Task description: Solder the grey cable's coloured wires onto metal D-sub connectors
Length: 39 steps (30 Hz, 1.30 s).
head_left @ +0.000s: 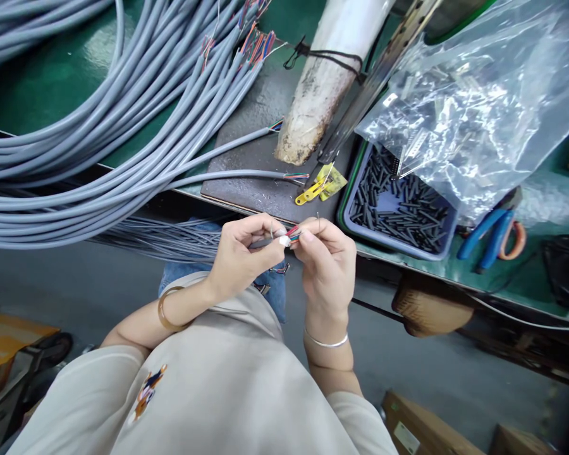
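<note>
The grey cable (260, 242) runs roughly level, left to right, its stripped coloured wires (294, 235) pointing toward the right hand (327, 265). Most of its length is hidden behind the left hand (239, 256), which pinches it. The right fingertips grip the wire ends, held between both hands just below the bench edge (275, 212).

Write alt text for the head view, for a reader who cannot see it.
Two bare hands meet below the bench edge: the left hand and right hand pinch the coloured wires at a grey cable's stripped end. On the green bench lie a grey cable bundle, a blue tray of black sleeves, a plastic bag and blue pliers.
</note>
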Available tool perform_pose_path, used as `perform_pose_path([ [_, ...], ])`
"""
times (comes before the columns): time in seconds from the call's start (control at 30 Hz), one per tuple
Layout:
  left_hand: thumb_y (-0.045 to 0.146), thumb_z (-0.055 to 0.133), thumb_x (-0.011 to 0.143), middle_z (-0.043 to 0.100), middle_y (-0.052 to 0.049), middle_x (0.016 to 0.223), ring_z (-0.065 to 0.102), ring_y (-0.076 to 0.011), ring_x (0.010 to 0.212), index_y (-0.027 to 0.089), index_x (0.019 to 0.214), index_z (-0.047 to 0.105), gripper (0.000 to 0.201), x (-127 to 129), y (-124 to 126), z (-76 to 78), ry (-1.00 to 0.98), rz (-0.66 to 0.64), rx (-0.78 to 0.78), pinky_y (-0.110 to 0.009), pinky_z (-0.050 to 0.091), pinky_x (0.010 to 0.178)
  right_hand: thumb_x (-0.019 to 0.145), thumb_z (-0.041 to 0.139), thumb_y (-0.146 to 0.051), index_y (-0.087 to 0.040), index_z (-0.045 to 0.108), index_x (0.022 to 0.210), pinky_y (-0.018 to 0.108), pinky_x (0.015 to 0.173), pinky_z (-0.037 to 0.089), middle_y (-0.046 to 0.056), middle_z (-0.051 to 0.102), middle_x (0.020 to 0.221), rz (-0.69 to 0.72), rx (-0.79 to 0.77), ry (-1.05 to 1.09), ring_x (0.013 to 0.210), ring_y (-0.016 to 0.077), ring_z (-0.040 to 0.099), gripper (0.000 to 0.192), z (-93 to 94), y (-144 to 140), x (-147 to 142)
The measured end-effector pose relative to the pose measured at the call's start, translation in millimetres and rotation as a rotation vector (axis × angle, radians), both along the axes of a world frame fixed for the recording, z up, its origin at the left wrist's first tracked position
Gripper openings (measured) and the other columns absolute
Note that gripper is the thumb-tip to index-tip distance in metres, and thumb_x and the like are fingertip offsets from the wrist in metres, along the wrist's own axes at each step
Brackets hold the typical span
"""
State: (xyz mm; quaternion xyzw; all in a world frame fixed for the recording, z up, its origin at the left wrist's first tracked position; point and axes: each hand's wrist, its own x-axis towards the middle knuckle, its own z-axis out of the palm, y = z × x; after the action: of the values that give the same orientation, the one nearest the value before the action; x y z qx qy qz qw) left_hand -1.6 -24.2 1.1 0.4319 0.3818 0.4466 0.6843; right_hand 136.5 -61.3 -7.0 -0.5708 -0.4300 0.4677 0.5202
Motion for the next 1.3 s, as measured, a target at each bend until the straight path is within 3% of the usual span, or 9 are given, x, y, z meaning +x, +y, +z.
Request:
perform_pose_path([
  [0.23, 0.018, 0.07, 0.072, 0.053, 0.005, 0.058, 0.04, -0.0045, 0.05, 0.016, 0.063, 0.06, 0.013, -2.6, 4.0, 1.5, 0.066, 0.032, 0.051, -0.017, 0.033, 0.045, 0.093, 0.07, -0.039, -0.022, 0.074, 0.081, 0.028, 0.055, 0.036, 0.001, 0.063, 0.074, -0.078, 0.065, -0.268, 0.064, 0.0118, 0.052, 0.021, 7.4, -3.6, -1.9],
  [0.47, 0.028, 0.072, 0.076, 0.055, 0.003, 0.06, 0.043, -0.0063, 0.054, 0.016, 0.066, 0.062, 0.019, -5.1, 3.2, 1.1, 0.123, 0.024, 0.054, -0.019, 0.037, 0.05, 0.092, 0.07, -0.049, -0.024, 0.079, 0.092, 0.026, 0.051, 0.038, 0.003, 0.07, 0.082, -0.043, 0.044, -0.252, 0.064, 0.0129, 0.056, 0.027, 6.2, -2.6, 5.2],
  [0.6, 0.03, 0.071, 0.081, 0.057, 0.002, 0.062, 0.043, -0.0067, 0.055, 0.015, 0.07, 0.067, 0.019, -6.7, 2.5, -1.7, 0.106, 0.011, 0.055, -0.02, 0.037, 0.05, 0.095, 0.066, -0.051, -0.026, 0.078, 0.105, 0.026, 0.048, 0.036, 0.003, 0.073, 0.085, -0.033, 0.033, -0.25, 0.052, 0.0096, 0.046, 0.029, 8.1, -4.7, 9.2],
  [0.73, 0.027, 0.071, 0.084, 0.058, 0.002, 0.064, 0.045, -0.0063, 0.056, 0.015, 0.074, 0.068, 0.015, -7.5, 1.5, -3.0, 0.079, 0.0, 0.074, -0.019, 0.038, 0.051, 0.093, 0.069, -0.047, -0.025, 0.078, 0.099, 0.027, 0.048, 0.032, 0.0, 0.066, 0.074, -0.001, 0.025, -0.261, 0.049, 0.0078, 0.037, 0.025, 11.3, -6.2, 10.3],
  [0.9, 0.025, 0.073, 0.082, 0.059, 0.002, 0.067, 0.047, -0.0062, 0.057, 0.015, 0.074, 0.067, 0.014, -6.3, 0.1, -3.1, 0.057, -0.003, 0.061, -0.018, 0.041, 0.053, 0.091, 0.071, -0.038, -0.02, 0.074, 0.082, 0.027, 0.049, 0.025, -0.002, 0.057, 0.067, -0.008, 0.007, -0.359, 0.051, 0.0074, 0.036, 0.02, 13.4, -5.4, 8.2],
  [1.13, 0.033, 0.083, 0.079, 0.055, 0.005, 0.063, 0.044, -0.0046, 0.051, 0.016, 0.079, 0.065, 0.025, -5.3, -1.4, -6.0, -0.015, -0.007, 0.03, -0.018, 0.04, 0.051, 0.093, 0.067, -0.024, -0.022, 0.067, 0.079, 0.028, 0.053, 0.03, -0.004, 0.059, 0.07, -0.049, 0.245, -0.59, 0.052, 0.0068, 0.033, 0.015, 16.0, -10.9, -1.5],
  [1.2, 0.033, 0.082, 0.081, 0.054, 0.006, 0.063, 0.043, -0.0044, 0.052, 0.016, 0.08, 0.064, 0.024, -6.1, -2.7, -5.0, -0.021, -0.032, 0.041, -0.018, 0.039, 0.051, 0.093, 0.066, -0.022, -0.021, 0.064, 0.075, 0.028, 0.053, 0.029, -0.005, 0.053, 0.066, -0.008, 0.23, -0.549, 0.052, 0.007, 0.033, 0.018, 15.3, -10.1, 0.8],
  [1.3, 0.028, 0.08, 0.083, 0.05, 0.006, 0.064, 0.039, -0.004, 0.054, 0.015, 0.078, 0.062, 0.022, -7.9, -4.1, -2.9, -0.016, -0.074, 0.042, -0.017, 0.036, 0.051, 0.093, 0.064, -0.023, -0.021, 0.058, 0.069, 0.027, 0.051, 0.028, -0.005, 0.046, 0.061, -0.058, 0.222, -0.252, 0.053, 0.0085, 0.037, 0.024, 13.9, -5.2, 11.8],
])
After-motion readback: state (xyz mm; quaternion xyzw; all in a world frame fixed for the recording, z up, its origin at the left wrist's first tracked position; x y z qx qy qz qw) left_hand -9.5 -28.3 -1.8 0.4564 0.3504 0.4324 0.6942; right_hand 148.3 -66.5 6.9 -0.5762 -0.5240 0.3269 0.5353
